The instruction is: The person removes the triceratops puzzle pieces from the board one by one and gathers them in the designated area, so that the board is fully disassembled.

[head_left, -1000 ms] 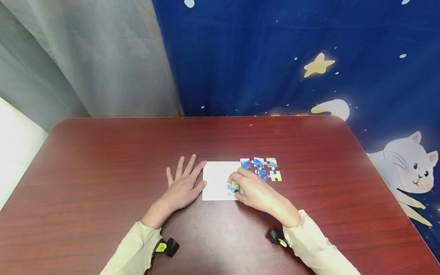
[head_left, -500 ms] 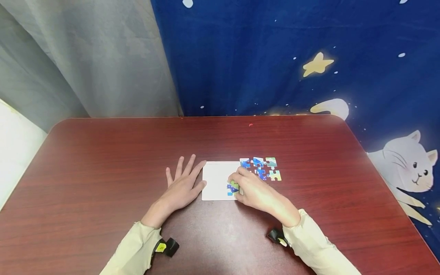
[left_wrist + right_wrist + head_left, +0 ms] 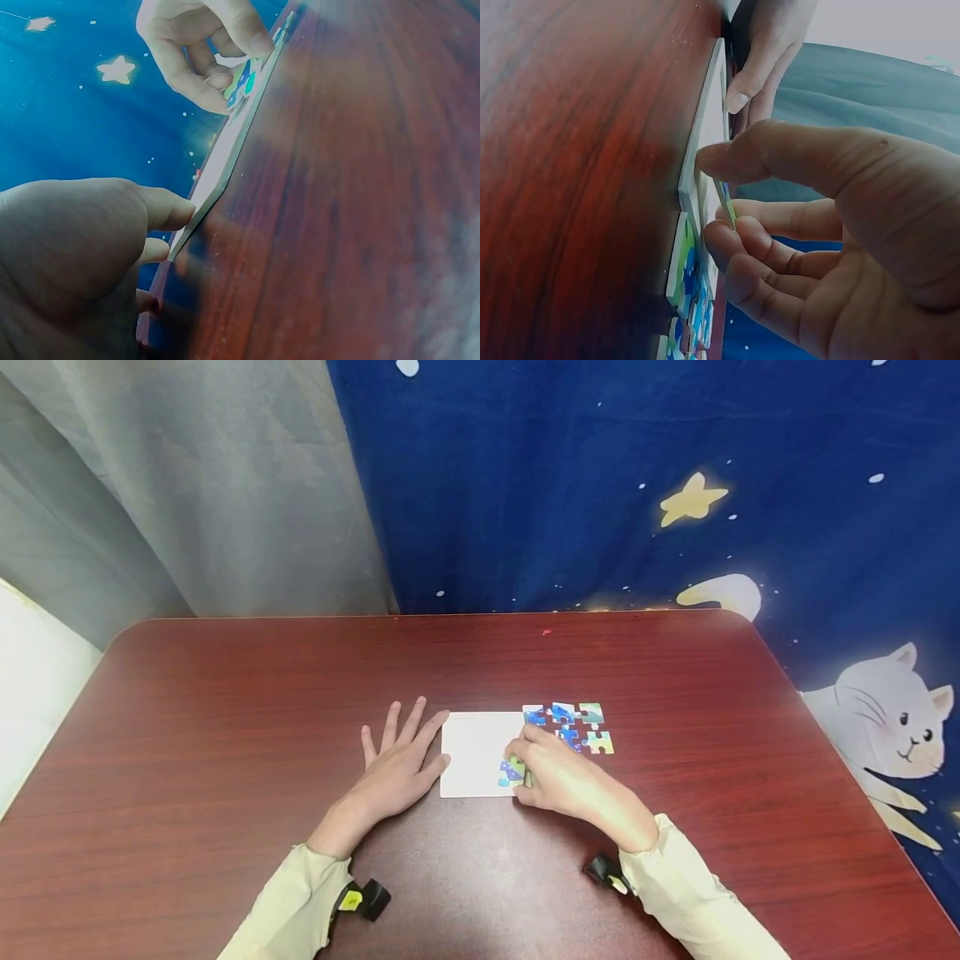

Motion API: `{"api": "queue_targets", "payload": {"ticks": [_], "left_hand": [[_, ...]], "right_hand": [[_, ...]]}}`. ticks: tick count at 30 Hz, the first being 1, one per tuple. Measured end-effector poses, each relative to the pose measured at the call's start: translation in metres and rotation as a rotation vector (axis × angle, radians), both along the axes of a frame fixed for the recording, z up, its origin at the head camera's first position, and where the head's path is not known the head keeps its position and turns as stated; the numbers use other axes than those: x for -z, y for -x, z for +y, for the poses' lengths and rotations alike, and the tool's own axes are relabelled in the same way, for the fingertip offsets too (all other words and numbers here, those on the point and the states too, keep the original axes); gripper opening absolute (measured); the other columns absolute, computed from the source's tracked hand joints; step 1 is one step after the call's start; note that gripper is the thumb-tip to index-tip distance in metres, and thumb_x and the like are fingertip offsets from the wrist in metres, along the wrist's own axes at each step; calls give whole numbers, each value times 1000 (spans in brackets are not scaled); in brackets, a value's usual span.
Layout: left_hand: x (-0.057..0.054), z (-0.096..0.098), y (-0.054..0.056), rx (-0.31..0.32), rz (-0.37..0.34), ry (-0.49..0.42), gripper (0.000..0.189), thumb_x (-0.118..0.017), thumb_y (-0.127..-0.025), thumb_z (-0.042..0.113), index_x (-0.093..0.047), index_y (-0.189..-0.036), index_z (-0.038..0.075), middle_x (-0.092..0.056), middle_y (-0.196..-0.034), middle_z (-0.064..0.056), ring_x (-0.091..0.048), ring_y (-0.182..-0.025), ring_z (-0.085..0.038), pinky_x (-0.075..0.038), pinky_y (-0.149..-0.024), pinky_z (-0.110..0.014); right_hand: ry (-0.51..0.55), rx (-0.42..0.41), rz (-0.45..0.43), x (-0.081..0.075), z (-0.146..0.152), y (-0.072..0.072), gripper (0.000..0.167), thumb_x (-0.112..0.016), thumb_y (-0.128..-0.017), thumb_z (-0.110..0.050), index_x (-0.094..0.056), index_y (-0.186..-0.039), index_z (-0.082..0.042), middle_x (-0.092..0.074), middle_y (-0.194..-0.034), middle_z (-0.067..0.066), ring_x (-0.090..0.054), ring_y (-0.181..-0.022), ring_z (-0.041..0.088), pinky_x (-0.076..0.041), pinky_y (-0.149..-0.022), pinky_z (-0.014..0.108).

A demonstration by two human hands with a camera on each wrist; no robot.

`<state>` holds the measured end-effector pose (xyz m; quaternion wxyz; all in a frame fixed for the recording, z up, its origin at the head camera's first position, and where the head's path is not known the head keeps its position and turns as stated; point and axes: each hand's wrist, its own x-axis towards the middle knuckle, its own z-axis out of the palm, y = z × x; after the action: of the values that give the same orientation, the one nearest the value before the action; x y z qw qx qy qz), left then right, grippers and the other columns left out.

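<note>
A white rectangular puzzle board [image 3: 476, 743] lies on the table. My left hand [image 3: 397, 774] rests at its left side with fingers spread, thumb and index fingertip touching the board's edge. Over the lower right corner, my right hand [image 3: 558, 772] pinches a blue and green jigsaw puzzle piece [image 3: 512, 770] between thumb and fingertips. In the right wrist view the held piece [image 3: 726, 199] is tilted close above the board's surface, partly hidden by the fingers. Several loose puzzle pieces [image 3: 568, 714] lie right of the board, some behind my right hand.
The dark red wooden table [image 3: 262, 693] extends on all sides of the board. A small red scrap [image 3: 547, 632] lies near its far edge. Behind hang a grey curtain [image 3: 247, 485] and a blue one [image 3: 525, 485] with stars and a cat.
The right hand has shifted slightly to the right with the puzzle piece, whose angle has changed a little. The left hand and the board stay in place.
</note>
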<state>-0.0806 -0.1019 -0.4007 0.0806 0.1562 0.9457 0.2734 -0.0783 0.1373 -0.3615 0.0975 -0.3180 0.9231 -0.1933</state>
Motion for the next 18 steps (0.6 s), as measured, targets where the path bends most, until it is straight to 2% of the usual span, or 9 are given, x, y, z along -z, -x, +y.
{"api": "queue_targets", "payload": {"ticks": [8,14,18], "left_hand": [[0,0,0,1,1,1,58,-48,-95,38,-28,-148,23,-7,-155,-10,9,-139,-34,12,-96,-67],[1,-1,-1,0,1,-2,58,-48,-95,37,-29,-148,23,-7,-155,-10,9,-139,-34,12,-96,-67],[1,0,-1,-1,5,-5,58,-48,-95,37,-29,-148,23,-7,-155,-10,9,-139,-34,12,-96,-67]], "right_hand": [[65,7,50,-10,20,2,34,-74,-72,-6,-64,-104,-3,-47,-92,3,-44,-78,13,-42,-65,23],[71,42,120,-10,53,1,41,-71,-70,-6,-64,-110,-3,-50,-96,2,-47,-72,9,-42,-61,22],[59,77,120,-8,77,-4,41,-71,-68,-6,-64,-109,-4,-51,-94,-2,-50,-70,8,-43,-61,22]]}}
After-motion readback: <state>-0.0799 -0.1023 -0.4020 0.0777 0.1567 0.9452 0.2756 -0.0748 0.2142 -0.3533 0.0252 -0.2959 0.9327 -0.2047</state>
